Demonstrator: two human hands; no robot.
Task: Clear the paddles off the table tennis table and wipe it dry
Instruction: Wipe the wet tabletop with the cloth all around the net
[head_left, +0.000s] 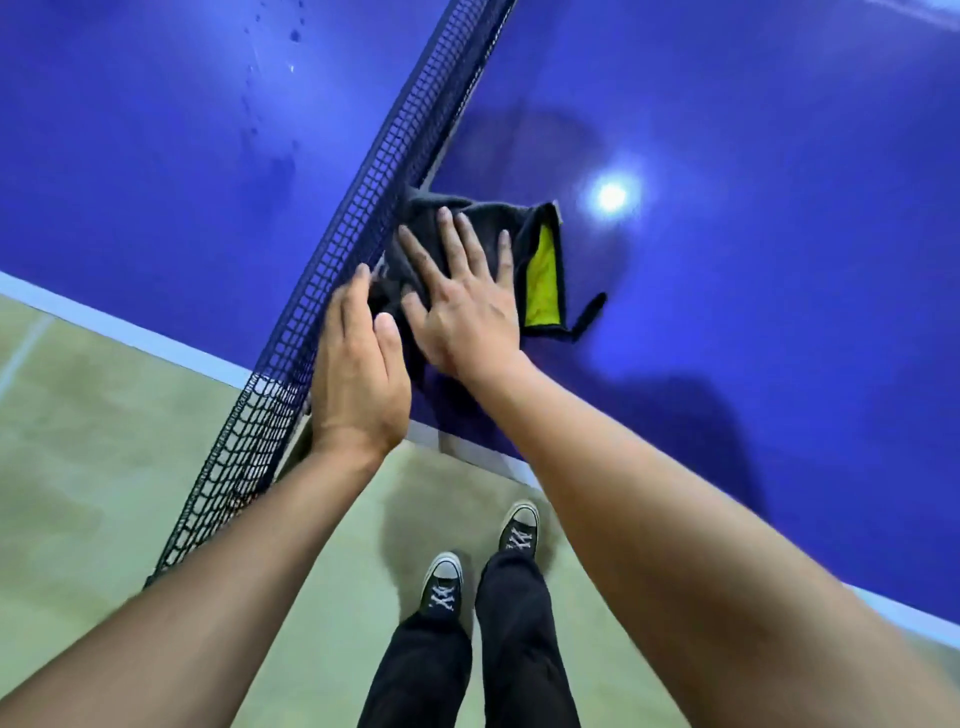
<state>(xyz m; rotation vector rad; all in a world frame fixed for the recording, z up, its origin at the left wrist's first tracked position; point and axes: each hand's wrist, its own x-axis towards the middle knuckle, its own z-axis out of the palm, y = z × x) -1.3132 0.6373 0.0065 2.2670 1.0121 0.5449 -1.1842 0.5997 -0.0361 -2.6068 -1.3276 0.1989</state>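
Dark grey cloth (485, 213), folded, lies flat on the blue surface (727, 270), on the half to the right of the net (363, 208) and close to the near edge. One side butts against the foot of the net. The opposite side is turned back to show a yellow-green lining, and that strip runs roughly parallel to the net. Long axis, as far as the folds allow a reading: outward from the net, toward the open surface. A thin dark loop sticks out from the cloth's near outer corner and points away from the net. Right hand (467, 306) rests palm down on the cloth, its fingers (457, 244) straight and spread, tips pointing across the table; the cloth reaches past them on every side but the wrist. Left hand (358, 374) stands edge-on just beside the net, fingers straight and pressed together. Its tips are blurred at the cloth's net-side corner, so contact there cannot be told. Water drops (293, 36) dot the half beyond the net. A lamp's reflection (612, 196) shines just beside the cloth.
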